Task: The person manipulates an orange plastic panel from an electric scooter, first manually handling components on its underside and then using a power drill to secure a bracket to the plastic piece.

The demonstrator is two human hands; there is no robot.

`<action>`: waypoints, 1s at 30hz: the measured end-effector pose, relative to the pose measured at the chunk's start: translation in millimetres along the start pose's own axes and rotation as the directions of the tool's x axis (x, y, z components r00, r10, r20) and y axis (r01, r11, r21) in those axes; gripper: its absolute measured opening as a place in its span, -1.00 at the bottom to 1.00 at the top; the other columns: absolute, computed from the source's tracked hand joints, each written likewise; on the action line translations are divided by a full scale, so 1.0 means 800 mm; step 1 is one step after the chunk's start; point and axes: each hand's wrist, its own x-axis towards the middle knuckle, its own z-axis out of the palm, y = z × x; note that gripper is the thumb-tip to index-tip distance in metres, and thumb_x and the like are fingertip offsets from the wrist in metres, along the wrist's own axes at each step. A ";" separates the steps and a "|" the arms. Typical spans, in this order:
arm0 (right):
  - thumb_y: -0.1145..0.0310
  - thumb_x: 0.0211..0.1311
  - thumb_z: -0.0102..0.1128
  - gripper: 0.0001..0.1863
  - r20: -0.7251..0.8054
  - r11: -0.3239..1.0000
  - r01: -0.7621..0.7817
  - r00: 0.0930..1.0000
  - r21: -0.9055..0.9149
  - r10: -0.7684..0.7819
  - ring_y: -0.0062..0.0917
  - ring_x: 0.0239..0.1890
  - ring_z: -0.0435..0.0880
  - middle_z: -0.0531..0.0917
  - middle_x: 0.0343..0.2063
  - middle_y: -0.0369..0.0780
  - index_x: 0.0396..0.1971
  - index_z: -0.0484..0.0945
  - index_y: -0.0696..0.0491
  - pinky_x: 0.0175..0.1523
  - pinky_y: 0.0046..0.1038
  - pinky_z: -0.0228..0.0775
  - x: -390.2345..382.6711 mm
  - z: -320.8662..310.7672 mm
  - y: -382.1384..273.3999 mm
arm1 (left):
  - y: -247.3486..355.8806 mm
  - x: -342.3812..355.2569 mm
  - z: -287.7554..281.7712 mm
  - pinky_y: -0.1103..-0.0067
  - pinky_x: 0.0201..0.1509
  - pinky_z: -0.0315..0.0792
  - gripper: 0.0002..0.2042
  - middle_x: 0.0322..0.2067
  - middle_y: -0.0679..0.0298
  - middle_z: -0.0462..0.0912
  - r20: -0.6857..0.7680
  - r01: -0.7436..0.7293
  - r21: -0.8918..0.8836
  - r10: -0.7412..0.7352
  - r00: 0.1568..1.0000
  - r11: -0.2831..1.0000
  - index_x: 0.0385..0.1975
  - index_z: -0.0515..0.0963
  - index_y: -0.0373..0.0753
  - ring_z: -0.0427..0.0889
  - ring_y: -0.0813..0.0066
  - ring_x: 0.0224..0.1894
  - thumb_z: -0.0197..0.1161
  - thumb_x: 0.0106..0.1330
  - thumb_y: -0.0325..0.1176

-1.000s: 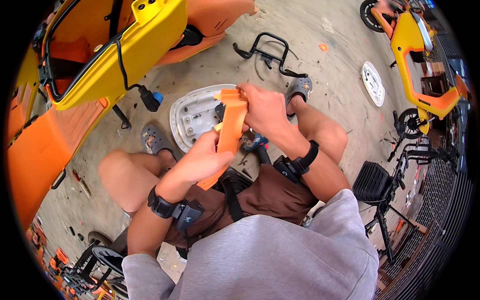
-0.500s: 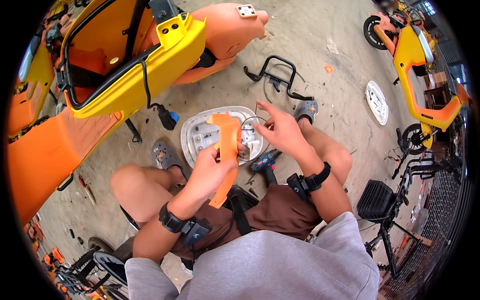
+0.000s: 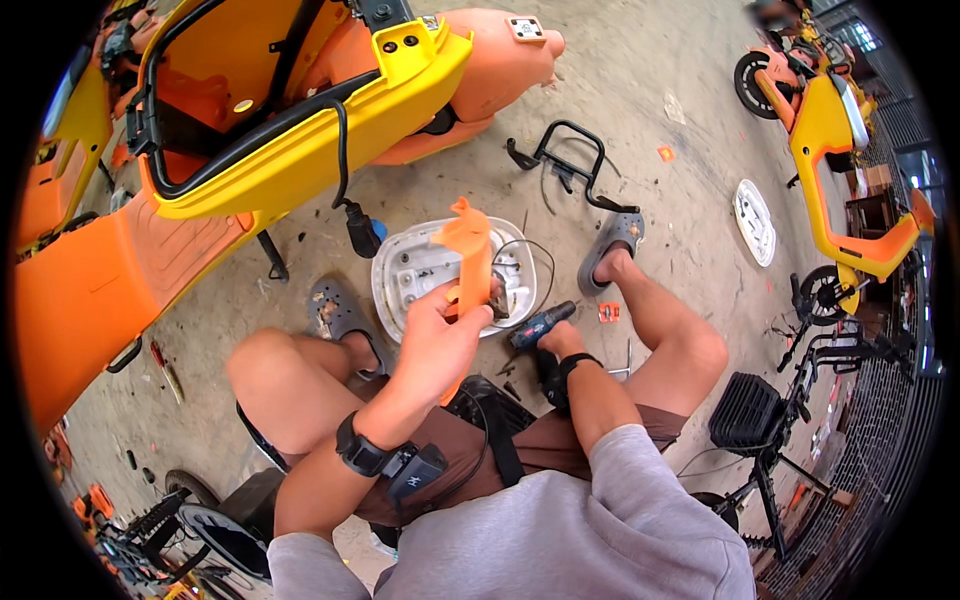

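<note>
My left hand [image 3: 437, 330] is closed round a long orange plastic panel [image 3: 474, 262], holding it up in front of my lap. A thin black cable [image 3: 545, 262] loops out beside the panel; a small dark piece shows behind my fingers, too hidden to name. To the right, my right hand [image 3: 566, 340] grips the handle of a blue and black cordless drill [image 3: 540, 324], low between my legs. Beyond the panel lies a white oval plastic shell [image 3: 392, 262] on the floor, its ribbed hollow side facing up.
A yellow and orange scooter body [image 3: 330, 150] fills the upper left, with a black plug [image 3: 362, 232] hanging from it. A bent black tube frame [image 3: 575, 150] lies ahead. Farther right are another white shell [image 3: 755, 222] and a parked scooter [image 3: 830, 190]. A screwdriver [image 3: 166, 372] lies at left.
My right hand has come down from beside the orange panel and taken hold of the cordless drill. The left hand still holds the panel, now more upright.
</note>
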 end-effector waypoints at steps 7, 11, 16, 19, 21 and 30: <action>0.18 -0.29 0.54 -0.34 0.081 0.994 -0.071 0.995 0.083 0.064 -0.22 0.03 0.65 0.66 -0.05 -0.03 -0.06 0.63 0.12 0.12 -0.30 0.51 0.038 0.070 0.041 | 0.008 -0.018 0.008 0.66 -0.01 0.44 -0.73 -0.19 0.28 0.68 -0.031 0.009 -0.179 -0.015 0.999 0.984 -0.02 0.56 -0.39 0.59 0.65 -0.15 0.22 0.40 -0.36; 0.22 0.02 0.36 -0.49 0.067 0.986 -0.105 0.993 0.132 0.097 -0.31 0.14 0.59 0.64 0.05 -0.14 0.03 0.56 -0.02 0.22 -0.27 0.42 0.029 0.078 0.032 | 0.008 -0.013 0.007 0.66 -0.10 0.46 -0.74 -0.21 0.29 0.68 -0.055 0.012 -0.146 -0.021 0.998 0.989 -0.03 0.55 -0.38 0.59 0.66 -0.22 0.22 0.40 -0.35; 0.15 -0.07 0.44 -0.30 -0.017 0.971 -0.191 0.981 0.147 0.195 -0.29 0.14 0.59 0.62 0.06 -0.15 0.13 0.41 0.01 0.20 -0.23 0.40 0.022 0.084 0.021 | 0.012 -0.006 0.014 0.61 -0.08 0.49 -0.76 -0.19 0.23 0.67 -0.110 0.010 -0.192 -0.032 0.993 0.981 0.01 0.50 -0.38 0.62 0.58 -0.20 0.15 0.41 -0.44; 0.12 -0.10 0.46 -0.29 -0.026 0.971 -0.181 0.982 0.155 0.187 -0.29 0.11 0.61 0.63 0.03 -0.15 0.10 0.43 0.05 0.18 -0.23 0.40 0.026 0.082 0.032 | 0.007 0.000 0.016 0.59 -0.04 0.49 -0.76 -0.17 0.21 0.67 -0.110 0.031 -0.153 -0.048 0.993 0.988 0.01 0.49 -0.39 0.63 0.55 -0.16 0.15 0.40 -0.47; 0.11 -0.14 0.47 -0.26 -0.029 0.967 -0.168 0.984 0.193 0.177 -0.27 0.09 0.62 0.64 0.01 -0.12 0.09 0.43 0.09 0.17 -0.23 0.42 0.025 0.082 0.031 | 0.004 0.001 0.015 0.58 -0.03 0.49 -0.76 -0.17 0.20 0.68 -0.120 0.046 -0.127 -0.061 0.991 0.991 0.01 0.49 -0.40 0.64 0.52 -0.14 0.13 0.40 -0.50; 0.07 -0.28 0.51 -0.14 -0.109 0.886 -0.115 0.977 0.450 0.182 -0.21 0.08 0.62 0.64 -0.03 -0.01 0.09 0.41 0.18 0.19 -0.27 0.45 -0.012 0.033 0.005 | 0.005 0.000 0.013 0.58 -0.01 0.49 -0.80 -0.18 0.15 0.69 -0.073 -0.042 -0.140 0.032 0.997 0.989 -0.04 0.51 -0.43 0.65 0.50 -0.16 0.13 0.39 -0.52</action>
